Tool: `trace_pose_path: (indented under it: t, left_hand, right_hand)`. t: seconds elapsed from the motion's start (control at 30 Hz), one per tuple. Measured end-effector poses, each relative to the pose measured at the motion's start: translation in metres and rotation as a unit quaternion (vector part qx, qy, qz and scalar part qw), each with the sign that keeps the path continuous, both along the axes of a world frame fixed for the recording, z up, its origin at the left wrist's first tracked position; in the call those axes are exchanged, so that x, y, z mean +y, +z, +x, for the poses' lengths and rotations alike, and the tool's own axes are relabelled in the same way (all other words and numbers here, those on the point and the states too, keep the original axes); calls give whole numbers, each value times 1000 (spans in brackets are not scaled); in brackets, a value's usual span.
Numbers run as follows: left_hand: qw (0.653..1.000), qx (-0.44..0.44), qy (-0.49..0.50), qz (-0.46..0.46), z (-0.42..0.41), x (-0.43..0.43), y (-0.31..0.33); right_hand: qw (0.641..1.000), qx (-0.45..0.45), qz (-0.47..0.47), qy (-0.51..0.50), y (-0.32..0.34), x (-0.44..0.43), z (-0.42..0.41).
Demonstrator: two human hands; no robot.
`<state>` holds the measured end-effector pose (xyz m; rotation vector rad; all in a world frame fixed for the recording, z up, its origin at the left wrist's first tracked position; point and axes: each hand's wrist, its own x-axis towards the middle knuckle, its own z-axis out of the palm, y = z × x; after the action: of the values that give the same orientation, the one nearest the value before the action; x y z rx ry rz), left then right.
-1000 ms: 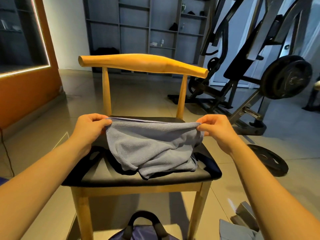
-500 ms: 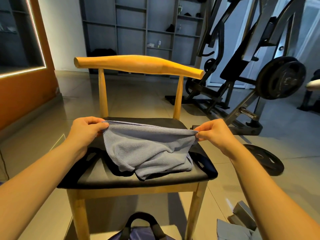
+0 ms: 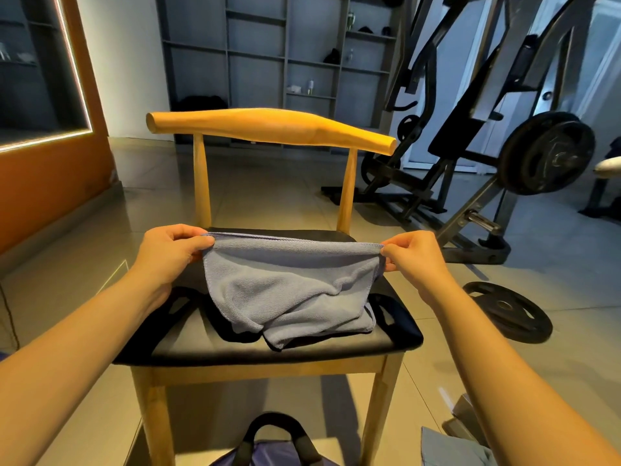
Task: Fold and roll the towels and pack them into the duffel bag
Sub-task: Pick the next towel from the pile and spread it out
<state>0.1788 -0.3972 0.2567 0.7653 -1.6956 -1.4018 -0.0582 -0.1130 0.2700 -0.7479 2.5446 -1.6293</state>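
Fingers (image 3: 198, 245) of the left hand (image 3: 168, 253) and fingers (image 3: 391, 247) of the right hand (image 3: 416, 260) are pinching the two upper corners of a grey-blue towel (image 3: 289, 287), closed on its hem and stretching it taut above the back edge of the chair seat (image 3: 302, 349). Its lower half is lying bunched and creased toward the seat's front right corner, resting on a dark strapped item (image 3: 188, 306) that is covering much of the cushion. A duffel bag (image 3: 279, 447) is sitting on the floor below the seat's front edge, showing only its handles and top, so its contents cannot be told. A second towel (image 3: 450, 449) is lying on the floor off the front right leg. Folding appears to be only beginning. Trouble is looking likeliest from the crumpled lower part: laying it down unsmoothed risks locking creases into the fold and producing a lopsided roll. The thin pinches at the corners are also leaving little margin, so a sharp shake could pull one corner free, dropping the towel over the seat's edge onto the floor or snagging it on the straps underneath.
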Motion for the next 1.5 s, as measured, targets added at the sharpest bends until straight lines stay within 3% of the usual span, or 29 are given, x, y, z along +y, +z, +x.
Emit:
trace_pose_path:
  t: [0.67,0.83,1.0,1.13,1.27,1.4,1.5]
  left_hand:
    - [999,34,-33,-3,3,-1,3]
    - [997,59,-29,-28,15,12,29]
    - [991,114,5,-64,41,12,82]
    - [985,130,-1,-109,73,16,131]
    - [984,119,-29,-133,95,28,164]
    - [986,135,-15,-97,115,28,175]
    - [986,152,-21,-68,130,21,176]
  right_hand:
    - [997,41,-69,8,8,6,0]
    - [990,57,-120,-44,30,11,18]
    - [978,15,-111,175,101,28,61]
    - [970,98,-217,48,158,28,78]
    - [972,86,-174,134,190,12,117]
    - [973,85,-203,67,204,12,130]
    - [958,16,-211,192,207,22,146]
